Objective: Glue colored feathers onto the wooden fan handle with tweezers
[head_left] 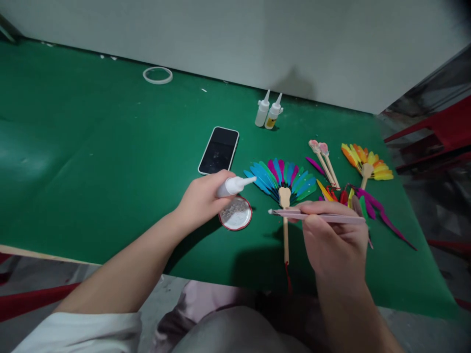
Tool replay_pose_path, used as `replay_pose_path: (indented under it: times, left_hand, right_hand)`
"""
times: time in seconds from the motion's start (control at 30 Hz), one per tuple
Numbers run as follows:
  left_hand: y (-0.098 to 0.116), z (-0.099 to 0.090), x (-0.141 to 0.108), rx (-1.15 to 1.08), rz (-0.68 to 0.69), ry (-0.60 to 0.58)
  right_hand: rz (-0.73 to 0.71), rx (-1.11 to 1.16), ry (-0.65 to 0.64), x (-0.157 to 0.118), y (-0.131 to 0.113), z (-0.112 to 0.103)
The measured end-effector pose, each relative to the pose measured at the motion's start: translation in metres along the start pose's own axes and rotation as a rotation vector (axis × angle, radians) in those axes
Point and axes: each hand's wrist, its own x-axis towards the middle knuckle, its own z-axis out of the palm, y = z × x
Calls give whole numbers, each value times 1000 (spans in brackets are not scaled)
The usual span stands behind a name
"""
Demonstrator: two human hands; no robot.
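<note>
My left hand (201,198) is closed around a white glue bottle (232,186), its thin nozzle pointing right. Pinched in my right hand (333,235) are pink tweezers (327,217), with a tiny pale piece at their tip. Between the hands lies a feather fan (284,196) of blue, green and purple feathers, its wooden handle toward me and a red tassel at the end. The tweezers cross above the handle and hide part of it. Just below the glue bottle sits a round, red-rimmed lid (241,219) holding small pale bits.
A phone (219,149) lies beyond my left hand. Two glue bottles (261,113) stand near the wall. At right are fan sticks (326,162), a yellow-orange feather fan (367,169) and loose purple feathers (386,215). A tape ring (158,81) lies at the back left. Red stools flank the green table (110,147).
</note>
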Motion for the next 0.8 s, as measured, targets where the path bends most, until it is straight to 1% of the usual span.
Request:
replay_pose_path:
  times: [0.07, 0.13, 0.2, 0.27, 0.33, 0.4, 0.43, 0.47, 0.57, 0.63, 0.67, 0.7, 0.73, 0.77, 0.8]
  left_hand:
    - [1, 0, 1, -141, -98, 69]
    - [0, 0, 3, -348, -168, 124]
    - [-3, 1, 5, -584, -178, 139]
    - [-6, 1, 7, -735, -167, 142]
    - [-6, -1, 9, -720, -179, 149]
    - [-1, -7, 13, -590, -201, 151]
    - [4, -11, 15, -506, -201, 152]
    - [8, -16, 18, -420, -191, 154]
    - [21, -24, 38, -215, -102, 197]
    - [24, -22, 60, -152, -22, 223]
    - [23, -18, 72, -138, -5, 218]
    - [20, -12, 86, -127, 3, 199]
    - [17, -5, 99, -126, 3, 183]
    - [12, 2, 111, -116, 1, 172]
    - [8, 9, 122, -99, -1, 163]
  right_hand:
    - [-22, -34, 35, 3, -1, -5]
    - [-77, -82, 146, 9, -2, -16]
    - [-154, -96, 289, 19, -6, -31]
    - [-223, -87, 397, 30, -12, -50]
    - [-284, -145, 482, 41, -19, -68]
    - [-309, -200, 528, 53, -25, -83]
    - [-286, -221, 525, 59, -25, -89]
    - [-345, -222, 568, 66, -24, -93]
    - [-333, -265, 568, 87, -11, -99]
    - [-251, -371, 452, 98, 2, -97]
    - [-205, -435, 382, 102, 9, -95]
    - [-185, -495, 336, 105, 17, -93]
    - [-160, -560, 263, 106, 24, -90]
    - [-143, -608, 210, 106, 31, -88]
    - [-123, -647, 186, 105, 38, -86]
